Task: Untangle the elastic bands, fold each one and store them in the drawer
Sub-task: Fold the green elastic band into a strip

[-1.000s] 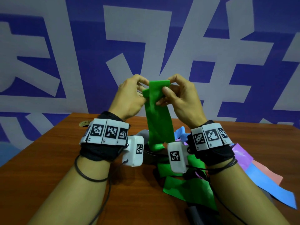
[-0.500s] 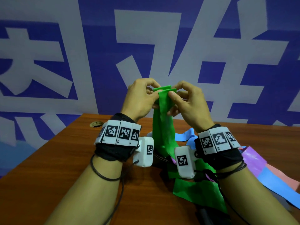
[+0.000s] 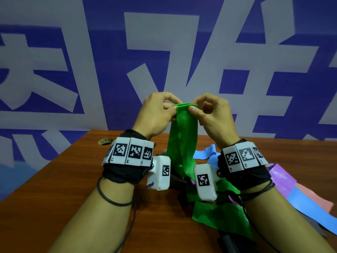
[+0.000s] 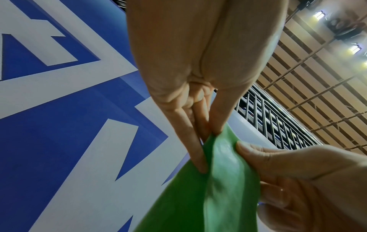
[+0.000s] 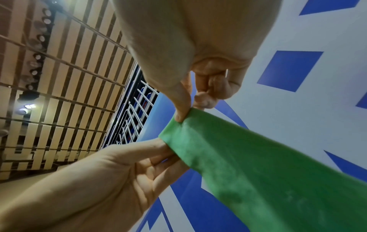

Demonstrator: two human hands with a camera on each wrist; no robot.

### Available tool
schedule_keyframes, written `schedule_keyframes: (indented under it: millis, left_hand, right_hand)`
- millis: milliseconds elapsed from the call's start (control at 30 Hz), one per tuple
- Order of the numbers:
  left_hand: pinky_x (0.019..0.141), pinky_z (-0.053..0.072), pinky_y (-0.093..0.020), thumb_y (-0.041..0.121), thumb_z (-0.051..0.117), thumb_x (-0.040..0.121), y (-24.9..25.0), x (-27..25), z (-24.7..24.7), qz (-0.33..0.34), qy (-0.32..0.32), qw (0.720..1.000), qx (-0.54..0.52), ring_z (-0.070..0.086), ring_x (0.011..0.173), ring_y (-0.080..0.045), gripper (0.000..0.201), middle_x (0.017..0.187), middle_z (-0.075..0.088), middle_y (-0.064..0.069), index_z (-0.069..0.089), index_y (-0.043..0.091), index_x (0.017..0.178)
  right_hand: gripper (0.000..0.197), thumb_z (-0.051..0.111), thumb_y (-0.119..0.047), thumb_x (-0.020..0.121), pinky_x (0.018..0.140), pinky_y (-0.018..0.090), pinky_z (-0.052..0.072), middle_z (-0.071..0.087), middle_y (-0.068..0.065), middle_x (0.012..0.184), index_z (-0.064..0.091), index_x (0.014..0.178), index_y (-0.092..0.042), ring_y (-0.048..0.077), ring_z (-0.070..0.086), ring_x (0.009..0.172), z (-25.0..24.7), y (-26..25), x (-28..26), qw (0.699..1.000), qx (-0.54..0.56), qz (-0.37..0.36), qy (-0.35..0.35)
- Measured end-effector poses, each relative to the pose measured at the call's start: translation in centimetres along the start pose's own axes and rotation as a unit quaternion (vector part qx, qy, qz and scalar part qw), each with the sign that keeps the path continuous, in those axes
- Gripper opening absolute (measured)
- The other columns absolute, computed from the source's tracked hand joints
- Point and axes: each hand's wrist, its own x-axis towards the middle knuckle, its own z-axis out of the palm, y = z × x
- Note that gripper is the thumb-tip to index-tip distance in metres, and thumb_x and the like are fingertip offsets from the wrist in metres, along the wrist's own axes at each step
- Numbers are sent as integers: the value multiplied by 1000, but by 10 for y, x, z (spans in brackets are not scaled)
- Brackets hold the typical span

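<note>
A wide green elastic band hangs doubled over from both raised hands down to the wooden table. My left hand pinches its top edge on the left side, my right hand pinches it on the right, thumbs toward me. Seen from the left wrist, the green band runs between my left hand above and the right thumb. From the right wrist, my right hand nips one corner of the green band. Its lower end lies crumpled on the table under my wrists. No drawer shows.
A tangle of blue, purple and pink bands lies on the table at the right, behind and beside my right forearm. A small round brass-coloured object sits near the table's far left edge. A blue-and-white wall stands just behind.
Both hands have spread slightly along the band's top edge, flattening the fold so two aligned layers show. The camera view has shifted, with hands lower in frame.
</note>
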Motion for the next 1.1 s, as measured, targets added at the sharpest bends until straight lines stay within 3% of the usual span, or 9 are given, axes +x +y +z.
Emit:
schedule_keyframes:
  millis: [133, 367, 433, 533, 633, 733, 900, 1100]
  left_hand:
    - [83, 60, -48, 12, 58, 98, -1, 1, 2, 4, -43, 999, 4, 74, 84, -29, 13, 80, 72, -21, 70, 14, 101]
    - [84, 60, -46, 5, 47, 97, 3, 0, 4, -5, -36, 999, -1, 74, 87, -23, 25, 84, 74, -9, 71, 12, 99]
    - [86, 60, -45, 9, 49, 98, 4, 0, 5, -8, -37, 999, -14, 74, 89, -21, 22, 89, 75, -9, 70, 11, 99]
    - [88, 59, -46, 28, 58, 99, 6, -2, 4, 7, -48, 998, -32, 74, 89, -23, 21, 87, 74, -16, 70, 11, 99]
    - [86, 59, -47, 32, 66, 93, 5, -3, 4, 17, -45, 999, -9, 75, 87, -20, 22, 84, 77, -8, 68, 12, 101]
    - [80, 61, -42, 17, 68, 92, 3, -3, 6, 34, 1, 999, 30, 75, 81, -15, 9, 82, 77, -3, 68, 11, 98]
    - [77, 62, -40, 13, 68, 92, 3, -2, 5, 35, 16, 998, 39, 75, 79, -13, 6, 81, 77, -4, 67, 11, 97]
    - [78, 62, -39, 13, 68, 92, 3, -2, 4, 34, 12, 998, 49, 75, 79, -14, 5, 80, 77, -3, 68, 12, 96]
  right_hand:
    - [11, 74, -19, 85, 69, 44, 57, 70, -1, 76, 67, 77, -23, 22, 65, 72, 3, 2, 0, 999, -29, 3, 27]
    - [11, 73, -19, 87, 67, 35, 55, 69, 0, 78, 66, 79, -19, 18, 65, 73, 3, 2, 1, 998, -52, 8, 35]
    - [10, 73, -19, 87, 66, 31, 54, 69, 0, 78, 66, 80, -17, 16, 65, 72, 3, 3, 1, 998, -56, 5, 37]
    - [11, 73, -20, 87, 62, 22, 48, 67, -5, 75, 65, 80, -18, 10, 63, 68, 4, 2, 1, 997, -60, -3, 39]
    - [12, 74, -21, 87, 58, 15, 45, 65, -11, 72, 64, 80, -19, 5, 60, 64, 5, 0, 0, 997, -69, -11, 37]
    - [14, 75, -20, 86, 61, 18, 45, 64, -10, 71, 63, 77, -20, 4, 59, 64, 5, -1, -1, 997, -65, -14, 32]
    - [12, 75, -18, 86, 68, 37, 58, 69, 4, 76, 66, 82, -11, 19, 68, 71, 2, 0, 1, 999, -41, -2, 28]
    - [13, 77, -22, 84, 66, 35, 57, 69, -1, 76, 68, 82, -13, 16, 65, 68, 1, 0, 1, 998, -59, -10, 33]
